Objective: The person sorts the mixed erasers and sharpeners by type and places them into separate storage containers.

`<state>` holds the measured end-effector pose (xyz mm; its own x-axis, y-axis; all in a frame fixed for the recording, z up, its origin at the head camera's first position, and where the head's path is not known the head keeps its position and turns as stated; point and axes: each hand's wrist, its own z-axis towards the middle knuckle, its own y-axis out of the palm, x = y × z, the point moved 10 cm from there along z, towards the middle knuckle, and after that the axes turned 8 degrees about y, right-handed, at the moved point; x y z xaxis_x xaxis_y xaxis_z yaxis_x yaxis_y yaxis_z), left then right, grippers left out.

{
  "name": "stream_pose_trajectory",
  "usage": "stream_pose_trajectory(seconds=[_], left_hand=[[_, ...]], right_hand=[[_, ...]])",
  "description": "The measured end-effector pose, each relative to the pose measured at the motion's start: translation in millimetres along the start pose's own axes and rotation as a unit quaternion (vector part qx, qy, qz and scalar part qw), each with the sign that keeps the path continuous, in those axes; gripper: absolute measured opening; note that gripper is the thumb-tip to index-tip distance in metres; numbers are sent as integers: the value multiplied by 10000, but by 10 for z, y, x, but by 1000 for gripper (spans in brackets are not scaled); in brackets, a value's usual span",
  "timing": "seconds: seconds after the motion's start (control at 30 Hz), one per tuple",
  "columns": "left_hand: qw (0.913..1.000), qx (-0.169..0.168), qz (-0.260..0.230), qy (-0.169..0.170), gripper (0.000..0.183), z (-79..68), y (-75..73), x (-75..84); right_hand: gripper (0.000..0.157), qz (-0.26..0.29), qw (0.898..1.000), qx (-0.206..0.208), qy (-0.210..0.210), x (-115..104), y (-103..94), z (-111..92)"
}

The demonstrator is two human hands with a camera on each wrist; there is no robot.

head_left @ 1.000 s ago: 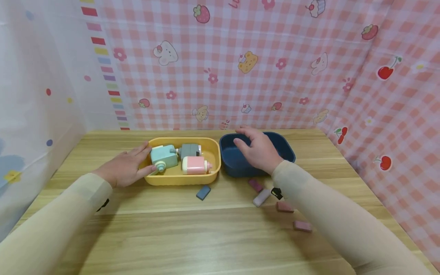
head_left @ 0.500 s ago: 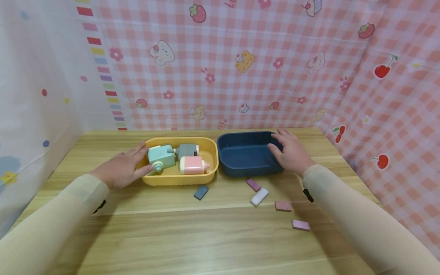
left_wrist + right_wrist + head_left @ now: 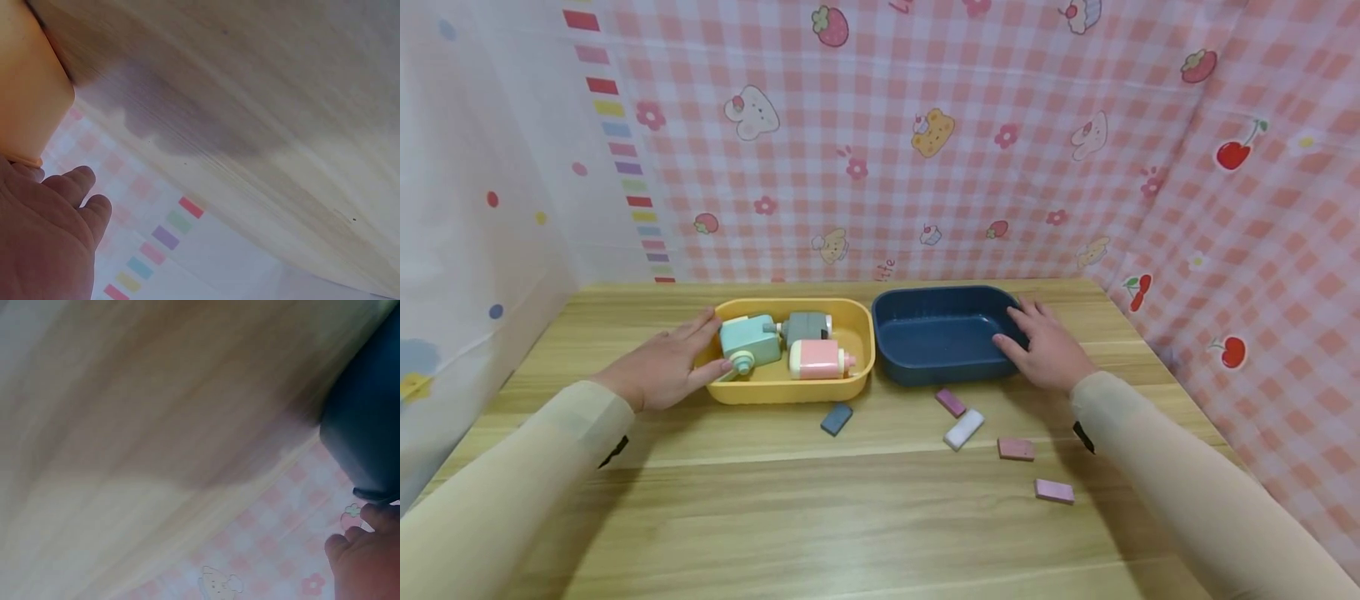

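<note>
My left hand [image 3: 668,364] rests with relaxed fingers on the left end of a yellow bin [image 3: 790,392], fingertips at its rim. Inside that bin lie a mint-green toy bottle [image 3: 752,339], a grey-green one [image 3: 807,326] and a pink one [image 3: 817,359]. At the right end of a dark blue bin [image 3: 951,373], my right hand [image 3: 1051,348] touches the rim with its fingers extended. In the left wrist view the yellow bin's outer wall [image 3: 28,94] rises above the fingers. The right wrist view shows the blue bin's side [image 3: 365,419] over the fingertips.
In front of the bins lie small flat blocks: a blue one [image 3: 837,419], a magenta one [image 3: 951,402], a white one [image 3: 964,429], a dusty red one [image 3: 1016,449] and a pink one [image 3: 1054,492]. A checked curtain [image 3: 850,150] hangs behind the wooden table [image 3: 790,517].
My right hand has moved right, from over the blue bin to its right end. The left hand has stayed at the yellow bin. The view has shifted slightly.
</note>
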<state>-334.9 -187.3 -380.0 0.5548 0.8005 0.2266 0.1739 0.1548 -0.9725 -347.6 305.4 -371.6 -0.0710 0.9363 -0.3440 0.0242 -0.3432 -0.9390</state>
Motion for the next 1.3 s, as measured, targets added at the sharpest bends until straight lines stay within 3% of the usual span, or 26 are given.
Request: stream_pose_trajectory(seconds=[0.3, 0.63, 0.83, 1.03, 1.1, 1.17, 1.3], left_hand=[[10000, 45, -33, -22, 91, 6, 28, -48], [9999, 110, 87, -23, 87, -12, 13, -17], [9988, 407, 256, 92, 79, -51, -69, 67], [9944, 990, 310, 187, 68, -120, -235, 272], [9897, 1321, 388, 388, 63, -139, -308, 421], [9794, 1740, 534, 871, 56, -162, -380, 638], [9405, 2442, 952, 2160, 47, -257, -432, 1143]], right_hand=[[89, -171, 9995, -244, 116, 104, 97, -2], [87, -680, 9973, -185, -209, 99, 128, -5], [88, -663, 9974, -190, -196, 109, 135, 5], [88, -669, 9974, -219, -177, 103, 145, 14], [87, -678, 9973, -233, -177, 99, 144, 12], [87, -681, 9972, -245, -164, 96, 141, 9], [87, -677, 9973, -266, -133, 84, 134, -2]])
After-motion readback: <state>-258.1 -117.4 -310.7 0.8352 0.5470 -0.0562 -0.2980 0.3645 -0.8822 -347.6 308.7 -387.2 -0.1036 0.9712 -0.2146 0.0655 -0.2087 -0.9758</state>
